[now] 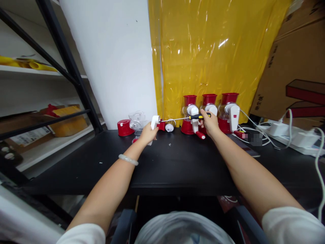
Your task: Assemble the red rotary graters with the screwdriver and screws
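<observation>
Near the middle of the frame, we hold a white part (155,120) in our left hand (147,134), the fingers closed round its lower end and its round end sticking out at the top. Right of centre, our right hand (210,122) is closed on the rear of the screwdriver (195,117), which has a black and yellow handle. Its shaft lies almost level and runs left, the tip meeting the right side of the white part; we cannot tell whether it sits in a screw. We see a pale bracelet (128,159) on our left wrist.

Three red and white graters stand in a row right of centre: the left grater (188,127), the middle grater (209,99), partly hidden by our right hand, and the right grater (224,125). Left of centre we see a red base (124,128) and a clear piece (137,117) beside it; a drum (169,127) lies just right of our left hand. All this is along the far side of the black desk (172,166). Cables and a power strip (307,146) lie at the right edge, below a carton (286,67). A yellow sheet (203,51) hangs across the upper middle, and a shelf (45,72) fills the left.
</observation>
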The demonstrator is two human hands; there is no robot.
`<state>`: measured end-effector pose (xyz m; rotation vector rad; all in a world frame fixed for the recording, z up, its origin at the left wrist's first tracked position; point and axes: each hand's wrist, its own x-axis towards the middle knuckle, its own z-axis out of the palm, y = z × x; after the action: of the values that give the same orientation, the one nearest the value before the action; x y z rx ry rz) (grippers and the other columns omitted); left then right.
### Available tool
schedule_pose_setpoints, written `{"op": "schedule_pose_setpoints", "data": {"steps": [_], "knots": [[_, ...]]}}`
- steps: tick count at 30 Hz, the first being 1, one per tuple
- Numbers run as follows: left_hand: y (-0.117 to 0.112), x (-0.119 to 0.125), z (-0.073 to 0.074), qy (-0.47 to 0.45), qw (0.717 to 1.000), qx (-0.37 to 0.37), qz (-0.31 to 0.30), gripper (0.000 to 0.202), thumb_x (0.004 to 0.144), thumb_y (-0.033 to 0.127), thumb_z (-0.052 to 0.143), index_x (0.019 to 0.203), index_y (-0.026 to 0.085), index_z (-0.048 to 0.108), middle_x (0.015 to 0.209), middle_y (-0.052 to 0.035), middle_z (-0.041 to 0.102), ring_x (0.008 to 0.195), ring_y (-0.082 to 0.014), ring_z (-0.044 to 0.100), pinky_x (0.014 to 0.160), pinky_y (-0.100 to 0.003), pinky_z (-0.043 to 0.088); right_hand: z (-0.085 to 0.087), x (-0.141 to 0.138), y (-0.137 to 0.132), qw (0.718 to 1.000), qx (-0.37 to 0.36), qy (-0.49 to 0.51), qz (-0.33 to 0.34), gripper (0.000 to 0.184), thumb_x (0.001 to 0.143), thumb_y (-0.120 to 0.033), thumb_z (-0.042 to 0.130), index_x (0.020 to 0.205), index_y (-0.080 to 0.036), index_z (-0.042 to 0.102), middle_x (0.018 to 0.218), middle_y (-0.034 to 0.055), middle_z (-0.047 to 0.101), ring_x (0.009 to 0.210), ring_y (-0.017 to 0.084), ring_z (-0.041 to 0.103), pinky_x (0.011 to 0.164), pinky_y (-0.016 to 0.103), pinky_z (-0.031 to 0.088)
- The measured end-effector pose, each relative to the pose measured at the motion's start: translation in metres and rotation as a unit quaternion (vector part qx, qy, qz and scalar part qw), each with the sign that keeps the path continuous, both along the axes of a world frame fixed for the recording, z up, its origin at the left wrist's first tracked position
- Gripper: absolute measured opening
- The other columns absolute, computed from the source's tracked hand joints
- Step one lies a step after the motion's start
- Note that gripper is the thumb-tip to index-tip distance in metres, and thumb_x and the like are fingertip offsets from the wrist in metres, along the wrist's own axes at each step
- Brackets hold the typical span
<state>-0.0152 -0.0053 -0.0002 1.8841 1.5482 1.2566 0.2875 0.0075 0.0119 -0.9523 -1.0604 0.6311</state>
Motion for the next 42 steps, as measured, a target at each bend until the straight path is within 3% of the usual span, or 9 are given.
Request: {"op": "schedule_pose_setpoints", "data": {"steps": [5,10,20,32,42], "knots": [[-0.007,0.003,0.005,0.036,0.999,0.001,0.001,0.02,0.085,0.021,0.06,0.103,0.015,0.056,0.058,0.0041,0.058,0.042,-0.0145,0.058,0.046,-0.023,0.046,0.004,0.0,0.0,0.998,0.006,0.057,-0.02,0.03,0.078,-0.049,0.065,0.071,-0.022,0.052,0.039,-0.0056,0.05,0.031,0.01,0.043,0.033,0.022,0.032],[-0.011,0.003,0.005,0.086,0.996,-0.004,0.004,0.019,0.086,0.025,0.061,0.102,0.016,0.056,0.065,0.0004,0.064,0.044,-0.0146,0.061,0.046,-0.022,0.047,0.01,0.004,0.0,0.991,0.004,0.094,-0.092,0.023,0.077,-0.044,0.061,0.073,-0.023,0.05,0.039,-0.0082,0.043,0.033,0.011,0.041,0.034,0.023,0.03],[-0.024,0.015,0.001,0.124,0.982,-0.106,-0.093,0.018,0.087,0.017,0.059,0.104,0.014,0.053,0.072,-0.0033,0.068,0.047,-0.0145,0.064,0.045,-0.023,0.051,0.0,0.005,0.003,0.986,0.009,-0.087,-0.143,0.023,0.072,-0.04,0.061,0.062,-0.021,0.053,0.054,-0.005,0.049,0.056,0.013,0.047,0.056,0.026,0.036],[-0.022,0.015,-0.006,0.139,0.975,-0.109,-0.131,0.018,0.08,0.014,0.064,0.096,0.015,0.056,0.078,-0.0075,0.071,0.049,-0.0172,0.066,0.044,-0.025,0.05,-0.007,0.005,0.007,0.98,-0.011,-0.118,-0.159,0.024,0.074,-0.043,0.062,0.065,-0.022,0.058,0.057,-0.0032,0.054,0.059,0.015,0.049,0.058,0.027,0.034],[-0.03,0.019,-0.003,0.139,0.966,-0.117,-0.185,0.023,0.079,0.018,0.062,0.101,0.013,0.059,0.093,-0.0107,0.072,0.057,-0.017,0.067,0.043,-0.024,0.05,-0.006,0.006,0.006,0.983,-0.003,-0.112,-0.146,0.023,0.074,-0.041,0.063,0.064,-0.021,0.056,0.056,-0.004,0.053,0.059,0.014,0.048,0.059,0.027,0.035]]}}
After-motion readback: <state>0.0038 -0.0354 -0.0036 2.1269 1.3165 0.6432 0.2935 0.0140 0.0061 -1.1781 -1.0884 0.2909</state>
